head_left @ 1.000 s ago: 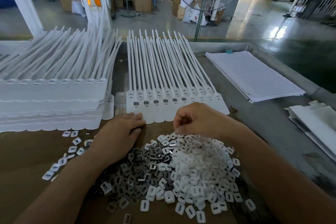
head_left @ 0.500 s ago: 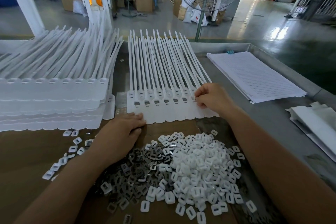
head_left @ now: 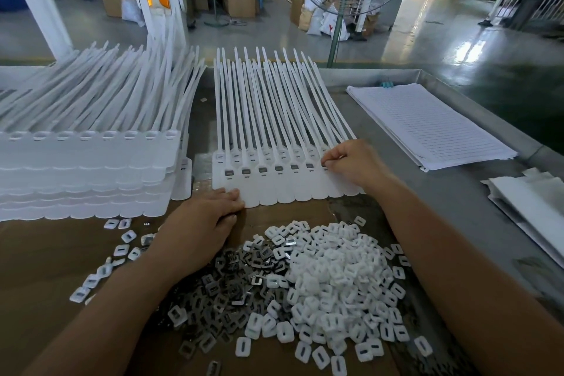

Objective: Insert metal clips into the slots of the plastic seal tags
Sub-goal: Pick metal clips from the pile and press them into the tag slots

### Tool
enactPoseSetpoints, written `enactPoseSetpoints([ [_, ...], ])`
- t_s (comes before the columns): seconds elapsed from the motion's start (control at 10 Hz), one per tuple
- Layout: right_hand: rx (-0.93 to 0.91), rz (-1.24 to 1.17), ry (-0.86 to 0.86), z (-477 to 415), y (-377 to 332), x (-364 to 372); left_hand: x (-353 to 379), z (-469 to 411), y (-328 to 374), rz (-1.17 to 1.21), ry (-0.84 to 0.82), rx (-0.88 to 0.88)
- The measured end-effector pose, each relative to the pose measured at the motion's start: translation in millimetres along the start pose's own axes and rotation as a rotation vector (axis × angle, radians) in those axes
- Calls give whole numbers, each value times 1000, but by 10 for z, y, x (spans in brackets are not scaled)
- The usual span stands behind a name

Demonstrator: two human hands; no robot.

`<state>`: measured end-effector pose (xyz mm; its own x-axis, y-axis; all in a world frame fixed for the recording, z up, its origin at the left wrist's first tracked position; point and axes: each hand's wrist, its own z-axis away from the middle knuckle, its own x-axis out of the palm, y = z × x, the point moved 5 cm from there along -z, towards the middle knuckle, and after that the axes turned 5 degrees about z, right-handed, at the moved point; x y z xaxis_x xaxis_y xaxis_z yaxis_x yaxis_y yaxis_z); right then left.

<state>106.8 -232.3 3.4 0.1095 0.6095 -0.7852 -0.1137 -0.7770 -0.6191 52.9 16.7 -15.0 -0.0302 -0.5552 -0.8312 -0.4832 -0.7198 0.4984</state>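
Observation:
A joined row of white plastic seal tags [head_left: 274, 183] lies flat in the middle of the table, long tails pointing away. Several of its slots on the left hold dark metal clips. My right hand [head_left: 351, 162] sits over the right end of the row, fingers curled, pinching a small clip at a slot there. My left hand [head_left: 201, 220] rests flat on the brown cardboard, fingertips pressing the row's near left edge. In front of me lies a pile of metal clips [head_left: 225, 293] mixed with white plastic caps [head_left: 335, 284].
A tall stack of white tag rows [head_left: 85, 168] fills the left side. Lined paper sheets [head_left: 427, 125] lie at the right, more white sheets [head_left: 531, 195] at the far right. A few loose caps [head_left: 122, 241] are scattered left. The metal tray rim [head_left: 457, 85] borders the table.
My right hand left the clip pile, moved up to the right end of the tag row and now pinches at a slot there. My left hand stayed in place.

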Motion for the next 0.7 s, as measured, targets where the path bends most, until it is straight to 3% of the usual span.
enactPoseSetpoints([
  [0.5,58,-60,21,-65,49,-4,14,-6,20,17,-21,-17],
  [0.7,-66,12,-23,132,-161,-83,13,-12,21,21,-21,-21],
])
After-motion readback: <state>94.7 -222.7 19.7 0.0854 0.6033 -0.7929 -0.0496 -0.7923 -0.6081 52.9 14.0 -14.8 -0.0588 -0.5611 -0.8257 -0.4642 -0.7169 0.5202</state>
